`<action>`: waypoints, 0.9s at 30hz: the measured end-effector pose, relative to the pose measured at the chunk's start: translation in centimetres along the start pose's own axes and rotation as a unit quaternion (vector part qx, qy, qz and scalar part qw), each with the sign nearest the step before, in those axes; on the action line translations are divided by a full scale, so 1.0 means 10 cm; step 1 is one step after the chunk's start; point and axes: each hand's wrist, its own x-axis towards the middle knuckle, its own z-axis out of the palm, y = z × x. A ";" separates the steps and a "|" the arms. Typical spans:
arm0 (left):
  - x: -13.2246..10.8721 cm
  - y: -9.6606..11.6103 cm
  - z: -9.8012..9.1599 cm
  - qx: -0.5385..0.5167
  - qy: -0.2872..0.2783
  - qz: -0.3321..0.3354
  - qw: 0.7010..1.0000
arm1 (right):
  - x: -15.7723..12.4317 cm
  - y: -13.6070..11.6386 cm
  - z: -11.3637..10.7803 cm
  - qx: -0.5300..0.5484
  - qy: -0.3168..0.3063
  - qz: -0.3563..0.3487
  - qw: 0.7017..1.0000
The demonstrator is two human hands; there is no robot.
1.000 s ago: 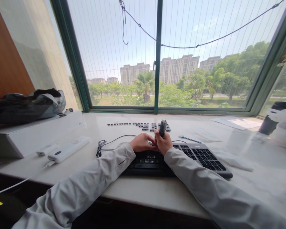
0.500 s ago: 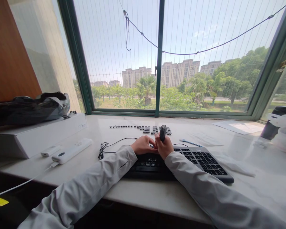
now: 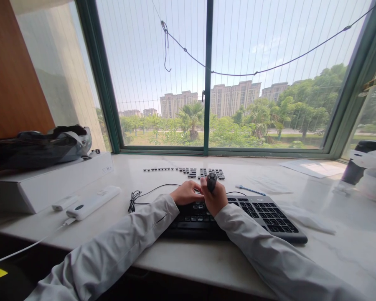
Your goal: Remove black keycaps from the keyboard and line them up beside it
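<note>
A black keyboard [image 3: 263, 215] lies on the white sill in front of me, its cable [image 3: 141, 193] coiled at the left. My right hand [image 3: 215, 197] is closed round a small dark tool [image 3: 211, 181] that stands upright above the keys. My left hand [image 3: 186, 193] rests beside it on the upper key rows, fingers curled down onto the keys; what they hold, if anything, is hidden. Behind the hands, several loose black keycaps [image 3: 191, 171] lie in rows on the sill. Both arms wear pale grey sleeves.
A white box [image 3: 47, 179] with a dark bag [image 3: 40, 146] on it stands at the left, with a white remote-shaped device [image 3: 92, 202] and a small white adapter [image 3: 62, 203] in front. A thin blue stick [image 3: 250, 190], papers [image 3: 313, 168] and a dark bottle [image 3: 360, 163] lie to the right.
My right hand has tipped the dark tool lower toward the keys. The left hand stays on the upper keys. The view has shifted slightly.
</note>
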 end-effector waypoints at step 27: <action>0.02 0.00 -0.13 -0.070 0.027 -0.050 0.996 | 0.23 0.12 -0.12 0.110 0.111 0.120 0.980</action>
